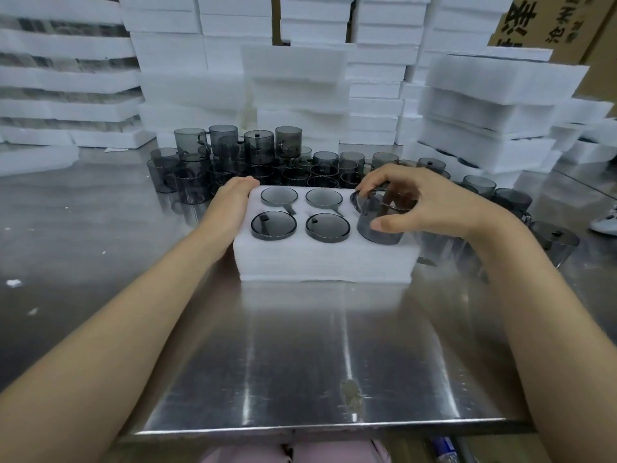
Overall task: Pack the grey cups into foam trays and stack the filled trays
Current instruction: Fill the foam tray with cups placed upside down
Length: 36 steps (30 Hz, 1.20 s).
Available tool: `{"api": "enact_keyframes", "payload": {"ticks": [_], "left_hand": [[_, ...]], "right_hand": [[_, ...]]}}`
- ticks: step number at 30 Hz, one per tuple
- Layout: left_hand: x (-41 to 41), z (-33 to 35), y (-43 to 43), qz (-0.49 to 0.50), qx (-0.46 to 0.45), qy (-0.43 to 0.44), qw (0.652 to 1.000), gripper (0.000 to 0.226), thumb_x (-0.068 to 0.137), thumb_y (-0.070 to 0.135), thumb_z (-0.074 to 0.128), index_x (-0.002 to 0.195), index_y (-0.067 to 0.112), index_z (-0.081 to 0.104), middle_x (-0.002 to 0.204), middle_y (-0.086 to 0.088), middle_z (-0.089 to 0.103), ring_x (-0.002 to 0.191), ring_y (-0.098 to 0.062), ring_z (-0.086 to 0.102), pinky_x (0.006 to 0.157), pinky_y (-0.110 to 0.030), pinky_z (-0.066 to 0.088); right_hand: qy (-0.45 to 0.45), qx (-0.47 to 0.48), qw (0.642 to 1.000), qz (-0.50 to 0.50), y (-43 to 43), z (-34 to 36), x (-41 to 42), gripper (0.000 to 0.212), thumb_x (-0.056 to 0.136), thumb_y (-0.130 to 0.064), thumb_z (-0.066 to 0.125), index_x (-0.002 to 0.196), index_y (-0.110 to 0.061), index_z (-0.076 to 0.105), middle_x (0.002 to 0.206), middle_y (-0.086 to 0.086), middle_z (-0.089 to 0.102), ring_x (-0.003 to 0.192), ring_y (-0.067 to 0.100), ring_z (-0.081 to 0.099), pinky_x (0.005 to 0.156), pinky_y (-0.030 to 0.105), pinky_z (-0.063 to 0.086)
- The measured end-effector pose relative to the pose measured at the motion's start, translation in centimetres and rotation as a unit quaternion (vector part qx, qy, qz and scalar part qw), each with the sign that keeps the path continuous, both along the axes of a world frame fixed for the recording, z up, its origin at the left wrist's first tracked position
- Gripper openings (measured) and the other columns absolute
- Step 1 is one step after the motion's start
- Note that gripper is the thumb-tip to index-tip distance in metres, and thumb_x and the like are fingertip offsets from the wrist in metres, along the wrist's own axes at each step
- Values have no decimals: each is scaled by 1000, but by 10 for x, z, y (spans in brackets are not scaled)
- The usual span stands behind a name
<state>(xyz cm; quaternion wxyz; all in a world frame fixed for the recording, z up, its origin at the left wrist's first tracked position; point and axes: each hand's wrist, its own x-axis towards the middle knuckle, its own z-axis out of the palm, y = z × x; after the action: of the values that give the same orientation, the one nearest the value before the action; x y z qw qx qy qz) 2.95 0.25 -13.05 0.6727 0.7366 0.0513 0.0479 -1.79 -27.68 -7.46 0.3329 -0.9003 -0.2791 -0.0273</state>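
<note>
Steel table (300, 345), grey cups (273, 223) in foam tray (324, 262)

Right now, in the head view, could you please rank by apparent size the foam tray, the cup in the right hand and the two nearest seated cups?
1. foam tray
2. grey cup in the right hand
3. near-left seated cup and near-middle seated cup: alike, only tops show

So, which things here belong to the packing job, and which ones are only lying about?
Job: foam tray, held by left hand; cup gripped by right hand; seated cups; loose cups; foam stacks.
Lying about: cardboard box; foam crumbs; shoe.
</note>
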Motion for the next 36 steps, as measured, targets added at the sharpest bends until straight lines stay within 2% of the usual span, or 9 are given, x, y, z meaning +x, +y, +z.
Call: {"api": "enact_keyframes", "payload": {"ticks": [4,7,10,18,22,26,31,33,36], "left_hand": [[-1,0,0,-2,3,2,1000,12,75,42,59,75,31,64,98,-5,66,94,-25,62,103,-54,43],[-3,2,-1,2,18,0,1000,25,68,49,51,76,30,64,103,-9,66,104,-31,62,103,-54,42],[-3,3,-3,-2,31,-7,999,35,66,53,44,81,27,62,109,-10,65,111,-33,59,103,-53,41],[0,1,-2,1,64,-6,998,38,67,55,40,86,31,62,104,2,64,107,-24,60,103,-49,42],[-2,1,-2,-3,74,1,997,36,70,54,37,90,35,60,116,0,60,109,-23,58,103,-48,42],[2,-1,-2,8,121,-7,993,44,79,53,38,111,30,59,133,-1,48,113,-21,52,106,-46,37],[9,-4,-1,12,181,-22,983,44,95,38,32,118,6,51,137,-13,40,97,-18,42,82,-35,30],[9,-5,-1,10,199,-12,980,45,95,39,30,119,6,49,137,-13,39,97,-19,41,80,-35,28],[10,-6,-1,12,208,9,978,45,96,45,29,125,16,49,141,-8,34,99,-21,41,84,-36,27]], "right_hand": [[3,-23,1000,-3,-3,-2,4,39,64,-50,76,102,-47,65,115,-25,57,110,6,56,97,33,45],[24,11,1000,10,-4,-1,4,39,73,-62,64,111,-50,65,120,-27,56,114,-4,53,97,21,41],[39,35,999,-1,-12,1,5,41,78,-57,66,118,-45,63,124,-24,59,113,-1,56,104,28,39],[117,13,993,19,-18,-1,8,46,69,-49,65,115,-40,65,147,-24,36,134,-12,28,106,20,26],[164,27,986,18,-16,-4,9,48,62,-53,69,109,-47,66,152,-23,23,140,-7,18,112,26,19],[195,23,980,26,-16,-7,11,50,60,-57,69,109,-51,64,155,-24,11,141,-5,11,110,26,16],[227,43,972,32,-17,-8,13,52,66,-55,71,116,-47,61,151,-30,17,139,-2,20,107,29,29],[239,50,969,41,-17,-8,13,53,66,-53,79,115,-46,61,147,-33,19,139,-3,21,100,24,34],[233,22,971,55,-16,-11,13,57,63,-49,81,115,-48,58,153,-27,11,143,-2,10,114,32,21]]}}
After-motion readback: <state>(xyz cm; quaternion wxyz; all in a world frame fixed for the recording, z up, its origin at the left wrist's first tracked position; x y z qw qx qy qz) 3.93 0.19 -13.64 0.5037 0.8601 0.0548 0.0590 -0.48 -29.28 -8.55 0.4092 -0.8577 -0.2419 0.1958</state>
